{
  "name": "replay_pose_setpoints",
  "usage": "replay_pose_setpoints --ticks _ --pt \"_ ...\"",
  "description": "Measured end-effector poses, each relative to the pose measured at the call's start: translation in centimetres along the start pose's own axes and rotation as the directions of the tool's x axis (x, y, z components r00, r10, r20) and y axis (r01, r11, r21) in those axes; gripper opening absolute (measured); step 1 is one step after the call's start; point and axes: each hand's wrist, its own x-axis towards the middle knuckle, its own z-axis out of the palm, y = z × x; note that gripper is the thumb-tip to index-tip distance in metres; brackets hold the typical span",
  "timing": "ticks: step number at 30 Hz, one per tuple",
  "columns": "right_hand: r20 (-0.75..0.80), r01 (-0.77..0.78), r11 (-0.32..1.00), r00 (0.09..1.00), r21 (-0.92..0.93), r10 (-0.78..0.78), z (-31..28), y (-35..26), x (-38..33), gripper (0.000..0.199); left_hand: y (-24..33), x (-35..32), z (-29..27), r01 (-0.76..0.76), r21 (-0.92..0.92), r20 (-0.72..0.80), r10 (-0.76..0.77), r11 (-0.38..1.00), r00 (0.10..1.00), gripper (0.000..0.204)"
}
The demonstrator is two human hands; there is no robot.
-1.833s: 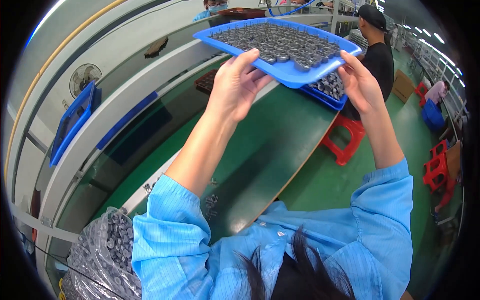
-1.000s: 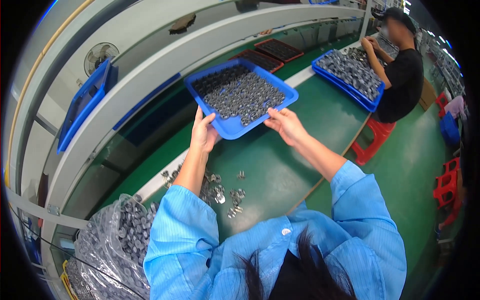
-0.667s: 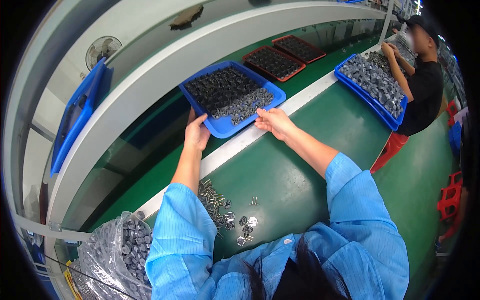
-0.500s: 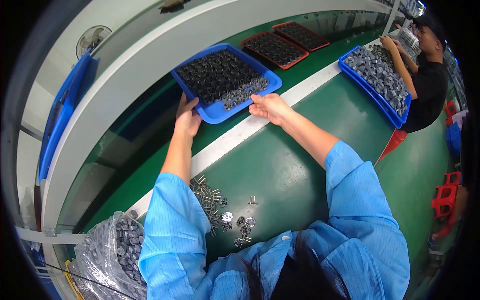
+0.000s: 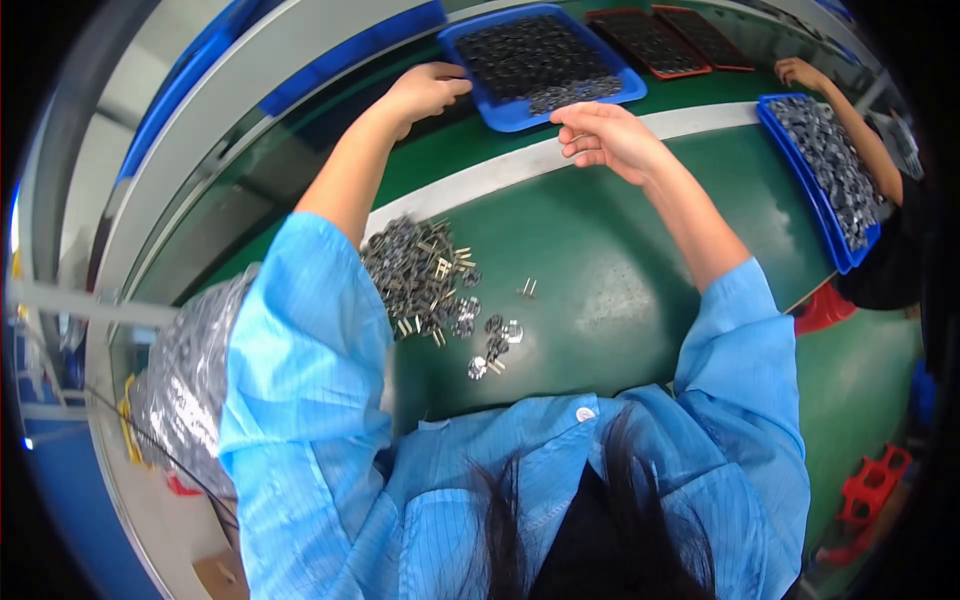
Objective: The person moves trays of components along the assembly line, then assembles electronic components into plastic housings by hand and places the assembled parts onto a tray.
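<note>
A blue tray (image 5: 512, 121) full of small dark round parts, with greyish ones at its near side, lies beyond the white strip. My left hand (image 5: 424, 95) is at the tray's left edge, fingers loosely bent and nothing visible in them. At the near rim is my right hand (image 5: 606, 140), its fingers apart; whether the fingertips touch the rim, I cannot tell. Nearer to me, beside my left sleeve, lies a pile of small round parts with metal pins (image 5: 415, 272). A few more loose pinned parts (image 5: 494, 345) lie to its right on the green tabletop.
Two reddish-brown trays (image 5: 650, 45) of dark parts stand right of the blue one. Farther right, a co-worker's arm (image 5: 862, 140) reaches over a blue bin (image 5: 835, 205) heaped with grey pieces. A clear plastic bag (image 5: 185, 370) stands at left, a red stool (image 5: 872, 485) at lower right.
The view has shifted, and the blue tray now sits farther away. My left hand has come off the tray's corner, and my right hand has loosened at its near rim.
</note>
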Motion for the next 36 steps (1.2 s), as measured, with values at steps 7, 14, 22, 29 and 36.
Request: replay_pose_setpoints --ticks 7,14,22,29,36 --pt "0.808 0.680 0.726 0.370 0.101 -0.459 10.4 -5.4 -17.6 0.023 3.5 -10.8 -4.1 -0.298 0.607 0.262 0.169 0.736 0.950 0.049" --pt "0.749 0.723 0.679 0.380 0.125 -0.542 15.0 -3.7 -24.8 0.020 4.2 -20.8 -7.3 -0.288 0.669 0.202 0.206 0.685 0.958 0.047" --pt "0.533 0.825 0.563 0.459 0.040 -0.711 12.0 -1.0 -28.8 0.018 -12.1 -38.4 -1.0 -0.197 0.649 0.014 0.247 0.735 0.969 0.074" --pt "0.459 0.821 0.566 0.534 -0.077 -0.710 10.3 1.8 -34.1 0.017 -18.5 -42.0 4.4 0.165 0.707 -0.350 0.137 0.687 0.926 0.078" --pt "0.338 0.790 0.547 0.613 -0.278 -0.714 17.0 -0.5 -34.5 0.016 -14.9 -38.6 1.2 0.094 0.705 -0.347 0.227 0.703 0.910 0.077"
